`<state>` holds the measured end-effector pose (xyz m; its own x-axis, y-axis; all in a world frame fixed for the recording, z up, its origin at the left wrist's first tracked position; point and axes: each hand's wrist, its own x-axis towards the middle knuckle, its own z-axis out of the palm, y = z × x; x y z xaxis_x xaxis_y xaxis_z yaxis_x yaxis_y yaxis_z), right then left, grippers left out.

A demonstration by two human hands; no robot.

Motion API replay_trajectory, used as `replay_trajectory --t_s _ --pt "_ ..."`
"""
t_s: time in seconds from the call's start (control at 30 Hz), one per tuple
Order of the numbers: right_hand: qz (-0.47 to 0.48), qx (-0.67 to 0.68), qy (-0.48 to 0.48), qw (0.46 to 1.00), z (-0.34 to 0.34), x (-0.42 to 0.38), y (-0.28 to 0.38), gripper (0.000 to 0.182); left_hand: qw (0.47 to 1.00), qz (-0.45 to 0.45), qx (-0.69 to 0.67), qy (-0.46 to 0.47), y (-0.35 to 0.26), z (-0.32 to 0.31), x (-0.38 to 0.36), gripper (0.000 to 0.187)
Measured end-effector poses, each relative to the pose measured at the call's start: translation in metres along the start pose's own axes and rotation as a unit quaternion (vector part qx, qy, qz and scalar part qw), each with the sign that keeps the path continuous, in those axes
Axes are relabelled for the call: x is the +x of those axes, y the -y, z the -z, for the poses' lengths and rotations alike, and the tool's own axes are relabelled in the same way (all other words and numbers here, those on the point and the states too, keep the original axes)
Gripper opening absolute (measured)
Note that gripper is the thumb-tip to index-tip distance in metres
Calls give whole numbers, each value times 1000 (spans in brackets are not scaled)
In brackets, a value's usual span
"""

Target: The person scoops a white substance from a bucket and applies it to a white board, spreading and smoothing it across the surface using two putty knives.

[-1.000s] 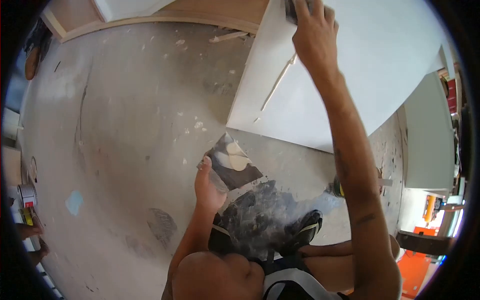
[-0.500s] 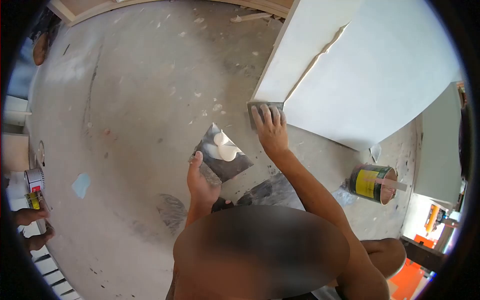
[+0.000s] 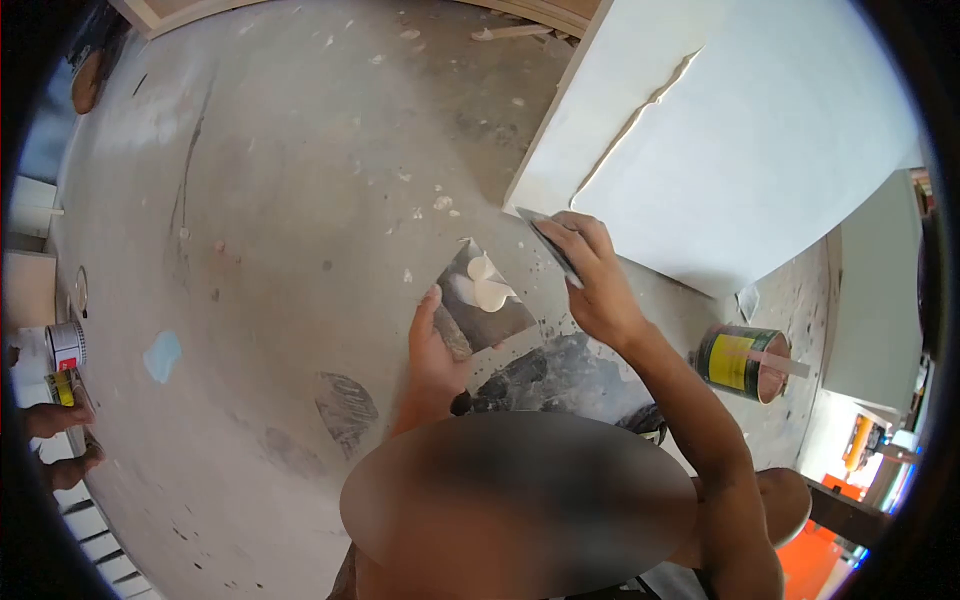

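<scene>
My left hand (image 3: 437,350) is closed around the worn handle edge of a flat metal putty knife (image 3: 505,325). Cream-coloured putty (image 3: 489,294) lies in lumps on its upper face. In my right hand (image 3: 605,295) is a thin, dark scraper blade (image 3: 545,240), tilted nearly edge-on, its tip close to the lower corner of a white panel (image 3: 740,170). A raised bead of putty (image 3: 632,118) runs slantwise along the panel near its left edge. The right fingertips are partly hidden behind the hand.
An open tin with a yellow label (image 3: 735,362) stands at right, a flat stick across its mouth. Dark plastic sheeting (image 3: 555,385) lies in front of me. At far left are another person's hands (image 3: 68,445), a small can (image 3: 66,345) and a pale blue patch (image 3: 162,356).
My right hand has drawn the scraper off the panel's lower corner, rightward and toward me, turning the blade edge-on. My left hand has shifted slightly right with the putty-loaded knife.
</scene>
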<state>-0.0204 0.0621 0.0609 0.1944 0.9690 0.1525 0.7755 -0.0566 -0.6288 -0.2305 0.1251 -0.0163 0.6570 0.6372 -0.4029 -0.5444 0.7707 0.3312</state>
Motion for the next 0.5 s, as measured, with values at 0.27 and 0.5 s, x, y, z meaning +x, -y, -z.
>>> replay_trajectory --t_s 0.27,0.5 --pt "206 174 -46 962 -37 -20 -20 69 999 37 15 11 -7 -25 -7 47" --pt "167 -365 300 866 -24 130 0 37 990 -78 107 52 -52 10 -35 51"
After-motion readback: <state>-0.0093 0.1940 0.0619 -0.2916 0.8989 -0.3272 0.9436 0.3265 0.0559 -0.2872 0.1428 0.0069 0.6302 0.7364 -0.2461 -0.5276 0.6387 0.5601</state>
